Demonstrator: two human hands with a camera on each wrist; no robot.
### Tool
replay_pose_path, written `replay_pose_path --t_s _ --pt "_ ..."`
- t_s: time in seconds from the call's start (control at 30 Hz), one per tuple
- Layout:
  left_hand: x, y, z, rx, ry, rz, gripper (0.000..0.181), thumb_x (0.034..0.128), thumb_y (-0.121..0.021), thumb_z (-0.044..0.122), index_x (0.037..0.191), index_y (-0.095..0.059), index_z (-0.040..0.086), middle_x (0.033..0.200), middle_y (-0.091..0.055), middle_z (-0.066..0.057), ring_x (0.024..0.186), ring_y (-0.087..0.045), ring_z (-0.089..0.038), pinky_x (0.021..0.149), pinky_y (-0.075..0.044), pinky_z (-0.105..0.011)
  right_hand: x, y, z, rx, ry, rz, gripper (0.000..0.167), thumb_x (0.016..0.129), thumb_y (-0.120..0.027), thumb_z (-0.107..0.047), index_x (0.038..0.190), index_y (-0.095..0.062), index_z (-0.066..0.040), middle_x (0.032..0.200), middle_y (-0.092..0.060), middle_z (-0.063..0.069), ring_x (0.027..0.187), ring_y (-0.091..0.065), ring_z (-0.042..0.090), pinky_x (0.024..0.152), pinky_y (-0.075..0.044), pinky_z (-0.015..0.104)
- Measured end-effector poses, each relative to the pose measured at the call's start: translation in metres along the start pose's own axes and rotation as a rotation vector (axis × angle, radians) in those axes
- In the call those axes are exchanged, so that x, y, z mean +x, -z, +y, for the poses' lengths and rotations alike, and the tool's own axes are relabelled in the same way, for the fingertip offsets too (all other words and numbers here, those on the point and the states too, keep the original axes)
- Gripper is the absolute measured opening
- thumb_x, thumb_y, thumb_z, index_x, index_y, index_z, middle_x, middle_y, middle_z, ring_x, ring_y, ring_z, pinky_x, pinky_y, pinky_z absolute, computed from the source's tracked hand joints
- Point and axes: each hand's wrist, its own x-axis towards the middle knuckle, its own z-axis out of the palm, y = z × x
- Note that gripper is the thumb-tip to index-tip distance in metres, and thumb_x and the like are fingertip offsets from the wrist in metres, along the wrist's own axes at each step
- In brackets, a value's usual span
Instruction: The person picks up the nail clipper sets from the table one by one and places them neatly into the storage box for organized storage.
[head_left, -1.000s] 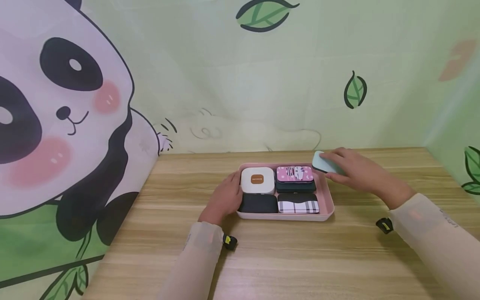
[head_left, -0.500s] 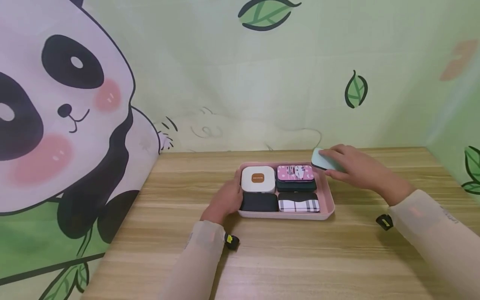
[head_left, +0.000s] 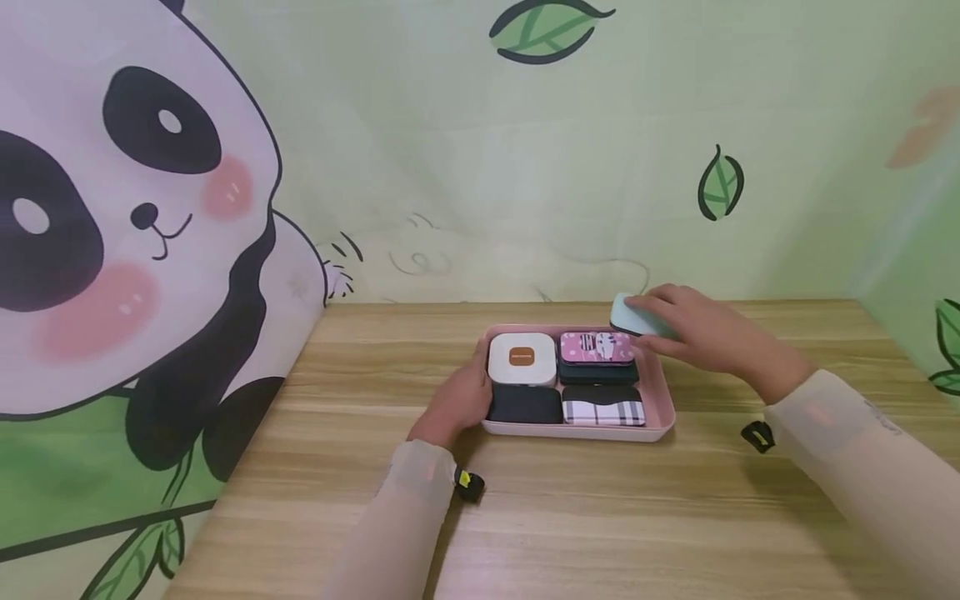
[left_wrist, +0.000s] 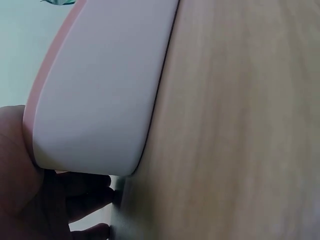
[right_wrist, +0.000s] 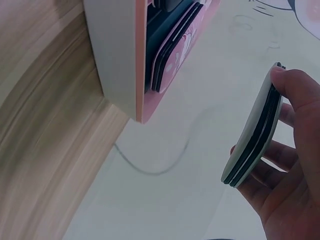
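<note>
A pink-rimmed tray (head_left: 660,408) with white outer walls stands on the table. My left hand (head_left: 455,398) holds its left end, thumb at the rim (left_wrist: 31,117) and fingers (left_wrist: 89,204) along the outer end wall. Above the tray's far right corner, my right hand (head_left: 701,329) grips a light blue flat case (head_left: 628,313) with dark seams. In the right wrist view this case (right_wrist: 254,132) is tilted between thumb and fingers, apart from the tray. Inside lie a white case (head_left: 521,371) with a brown label, a black case (head_left: 525,405), a plaid-and-black case (head_left: 604,412), and a pink patterned case (head_left: 581,347) on a dark case (head_left: 609,372).
The wooden table (head_left: 592,517) extends around the tray. Behind it hangs a pale green backdrop (head_left: 450,150) printed with a panda and leaves. A black strap end (head_left: 470,486) hangs at the left wrist and another strap end (head_left: 758,436) at the right.
My right hand has moved slightly left with the light blue case, toward the pink patterned case. The left hand stays at the tray's left end. The head view has shifted a little.
</note>
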Motion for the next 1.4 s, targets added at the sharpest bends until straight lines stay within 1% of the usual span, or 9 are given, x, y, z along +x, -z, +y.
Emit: replay_pose_path --t_s 0.07,0.23,0.37,0.53,0.77,1.0,1.13,1.27,1.4 --pt "0.001 -0.001 0.0 0.017 -0.01 0.0 0.059 0.1093 -0.025 0.026 0.162 -0.003 0.014 0.151 -0.049 -0.016 0.125 -0.057 -0.026 0.108 -0.044 -0.046 0.004 -0.002 0.0 -0.005 0.012 -0.004 0.065 0.095 -0.066 -0.044 0.15 -0.046 -0.015 0.14 -0.053 0.018 0.125 -0.051 0.036 0.099 -0.049 0.057" --pt "0.003 -0.005 -0.003 0.04 -0.011 -0.005 0.058 0.1089 -0.024 0.023 0.162 -0.003 0.012 0.146 -0.053 -0.017 0.115 -0.061 -0.024 0.101 -0.048 -0.044 0.015 -0.01 -0.003 -0.022 0.048 -0.043 0.064 0.095 -0.067 -0.038 0.15 -0.046 -0.013 0.139 -0.053 0.018 0.124 -0.052 0.036 0.101 -0.048 0.056" --pt "0.002 -0.006 -0.002 0.028 0.015 -0.007 0.059 0.1092 -0.024 0.025 0.162 -0.002 0.015 0.149 -0.051 -0.016 0.118 -0.06 -0.024 0.104 -0.047 -0.044 0.025 -0.018 -0.011 -0.017 0.065 -0.063 0.062 0.095 -0.067 -0.036 0.149 -0.047 -0.014 0.138 -0.053 0.017 0.124 -0.052 0.036 0.103 -0.047 0.054" --pt "0.0 -0.006 0.001 0.04 0.021 -0.02 0.059 0.1093 -0.025 0.025 0.162 -0.001 0.014 0.146 -0.053 -0.017 0.117 -0.06 -0.026 0.104 -0.047 -0.045 0.034 -0.028 -0.024 -0.014 0.104 -0.077 0.059 0.096 -0.067 -0.036 0.148 -0.049 -0.014 0.139 -0.054 0.017 0.123 -0.054 0.035 0.103 -0.048 0.053" --pt "0.004 -0.003 0.003 0.035 0.025 -0.01 0.06 0.1092 -0.026 0.027 0.162 0.0 0.016 0.148 -0.052 -0.015 0.115 -0.059 -0.024 0.102 -0.047 -0.043 0.049 -0.032 -0.039 -0.001 0.16 -0.046 0.059 0.095 -0.068 -0.036 0.147 -0.05 -0.015 0.138 -0.055 0.015 0.122 -0.055 0.033 0.103 -0.048 0.051" --pt "0.003 -0.002 0.002 0.043 0.033 -0.022 0.06 0.1089 -0.026 0.025 0.162 -0.001 0.014 0.14 -0.057 -0.018 0.107 -0.061 -0.026 0.097 -0.049 -0.043 0.063 -0.036 -0.053 -0.002 0.18 -0.072 0.059 0.095 -0.068 -0.039 0.147 -0.051 -0.017 0.138 -0.056 0.014 0.118 -0.057 0.03 0.101 -0.05 0.047" --pt "0.003 -0.002 0.0 0.035 0.025 -0.013 0.06 0.1089 -0.028 0.025 0.162 -0.002 0.014 0.133 -0.062 -0.019 0.104 -0.063 -0.026 0.094 -0.05 -0.044 0.07 -0.039 -0.059 0.0 0.198 -0.075 0.058 0.096 -0.067 -0.038 0.146 -0.051 -0.017 0.138 -0.056 0.014 0.118 -0.057 0.029 0.1 -0.05 0.046" --pt "0.001 -0.001 0.0 0.025 0.017 -0.005 0.06 0.1089 -0.028 0.025 0.162 -0.003 0.014 0.123 -0.065 -0.02 0.099 -0.064 -0.028 0.088 -0.051 -0.045 0.078 -0.043 -0.063 0.002 0.242 -0.057 0.056 0.096 -0.067 -0.036 0.145 -0.052 -0.016 0.135 -0.058 0.014 0.115 -0.059 0.029 0.098 -0.051 0.045" --pt "-0.001 0.0 0.001 0.019 0.013 -0.01 0.06 0.109 -0.028 0.024 0.162 -0.003 0.014 0.124 -0.065 -0.02 0.1 -0.063 -0.027 0.089 -0.051 -0.045 0.084 -0.05 -0.065 -0.006 0.286 -0.049 0.055 0.096 -0.066 -0.036 0.145 -0.052 -0.015 0.133 -0.059 0.014 0.112 -0.061 0.028 0.094 -0.051 0.044"
